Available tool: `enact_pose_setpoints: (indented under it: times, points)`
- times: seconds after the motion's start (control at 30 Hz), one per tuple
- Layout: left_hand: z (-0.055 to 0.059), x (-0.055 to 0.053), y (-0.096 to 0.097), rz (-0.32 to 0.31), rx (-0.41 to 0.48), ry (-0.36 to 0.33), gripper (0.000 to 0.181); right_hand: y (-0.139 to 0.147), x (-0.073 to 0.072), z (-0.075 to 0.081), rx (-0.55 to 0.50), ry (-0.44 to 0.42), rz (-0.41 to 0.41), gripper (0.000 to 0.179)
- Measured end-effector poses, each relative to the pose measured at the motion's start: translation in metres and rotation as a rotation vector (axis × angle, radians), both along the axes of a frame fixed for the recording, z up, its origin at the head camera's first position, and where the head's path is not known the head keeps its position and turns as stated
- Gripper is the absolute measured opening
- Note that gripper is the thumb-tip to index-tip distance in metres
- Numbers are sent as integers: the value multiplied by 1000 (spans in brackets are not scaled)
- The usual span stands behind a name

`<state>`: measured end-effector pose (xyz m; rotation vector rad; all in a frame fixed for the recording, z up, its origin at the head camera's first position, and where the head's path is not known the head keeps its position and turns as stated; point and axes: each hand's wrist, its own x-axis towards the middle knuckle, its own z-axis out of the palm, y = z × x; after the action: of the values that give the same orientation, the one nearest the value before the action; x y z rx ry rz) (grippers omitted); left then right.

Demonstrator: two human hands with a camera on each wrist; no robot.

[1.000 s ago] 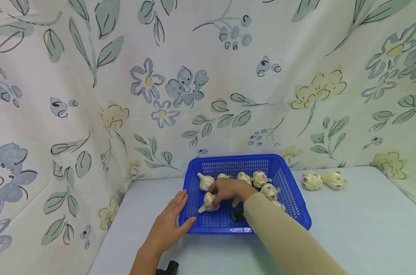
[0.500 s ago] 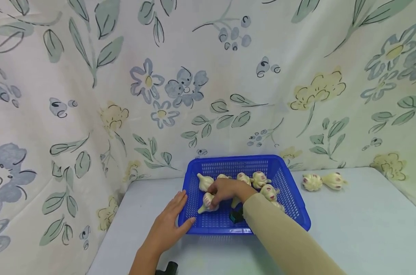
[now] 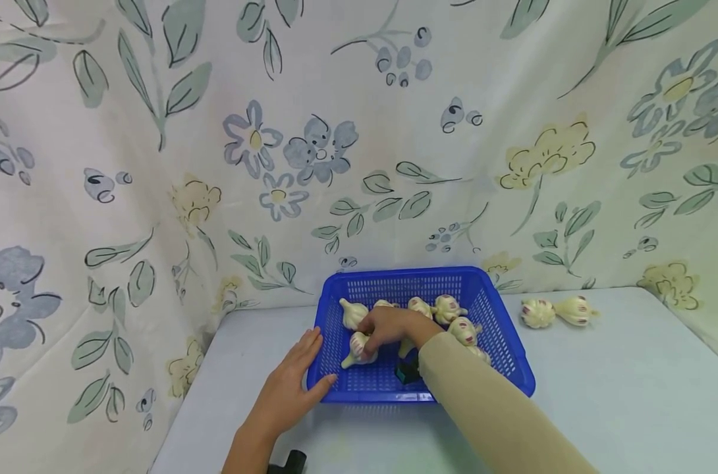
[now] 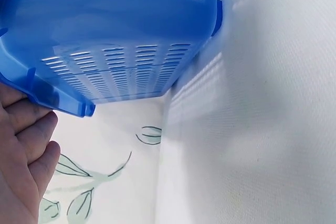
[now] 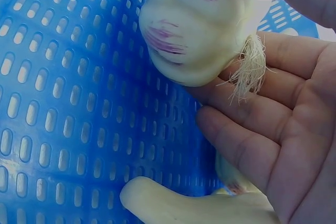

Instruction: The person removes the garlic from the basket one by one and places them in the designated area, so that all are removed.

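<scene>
A blue perforated plastic basket [image 3: 516,349] holds several garlic bulbs with purple streaks. Inside it, at the left, my right hand [image 3: 391,326] grips one garlic bulb [image 3: 357,347] between thumb and fingers. Close up in the right wrist view, that garlic bulb [image 5: 191,35] shows its stringy roots towards the palm. My left hand [image 3: 288,385] rests against the basket's left rim with its fingers straight. From the left wrist view, the fingertips of the left hand [image 4: 26,156] touch the underside of the rim, outside the slotted wall [image 4: 115,66].
Two more garlic bulbs [image 3: 557,312] lie on the white table [image 3: 620,382] right of the basket. A small dark cube-like object [image 3: 406,370] sits under the right wrist. A black item [image 3: 294,462] shows by the left forearm. Floral cloth [image 3: 359,164] hangs behind.
</scene>
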<state>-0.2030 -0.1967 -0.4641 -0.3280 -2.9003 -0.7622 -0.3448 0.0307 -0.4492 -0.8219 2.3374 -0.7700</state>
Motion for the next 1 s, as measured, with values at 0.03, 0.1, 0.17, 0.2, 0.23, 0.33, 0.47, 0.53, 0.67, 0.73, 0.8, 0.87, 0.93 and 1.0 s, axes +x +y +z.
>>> enact_pose_setpoints:
  times: [0.03, 0.1, 0.17, 0.2, 0.23, 0.33, 0.47, 0.53, 0.67, 0.73, 0.8, 0.87, 0.93, 1.0]
  points:
    - [0, 0, 0, 1, 2, 2, 77, 0, 0, 0, -1, -1, -2, 30]
    - [0, 0, 0, 2, 1, 8, 77, -1, 0, 1, 1, 5, -3, 31]
    - [0, 0, 0, 6, -5, 10, 77, -1, -1, 2, 3, 10, -3, 31]
    - [0, 0, 0, 7, -9, 11, 78, -1, -1, 2, 4, 12, -2, 31]
    - [-1, 0, 0, 8, -13, 9, 78, -1, -1, 2, 5, 9, -3, 31]
    - [-1, 0, 0, 8, -17, 8, 79, -1, 0, 3, 10, 5, -1, 30]
    - [0, 0, 0, 0, -13, 16, 78, -1, 0, 6, 10, 18, 2, 27]
    - [0, -1, 0, -4, -14, 21, 79, 0, 1, 8, 5, 22, -1, 28]
    - [1, -1, 0, -9, -19, 21, 78, 0, 1, 10, 0, 20, -21, 36]
    - [1, -2, 0, -10, -17, 20, 77, 0, 0, 10, 6, 34, -32, 41]
    - [1, -2, 0, -11, -18, 20, 77, -1, 0, 11, 4, 51, -36, 45]
    - [1, -3, 0, -10, -16, 22, 77, -1, 0, 11, -1, 61, -36, 47]
    - [0, -2, -1, -12, -12, 23, 77, -2, 0, 10, -14, 64, -31, 48]
    - [-1, -1, -1, -14, -12, 22, 77, -2, 1, 8, -36, 52, -29, 48]
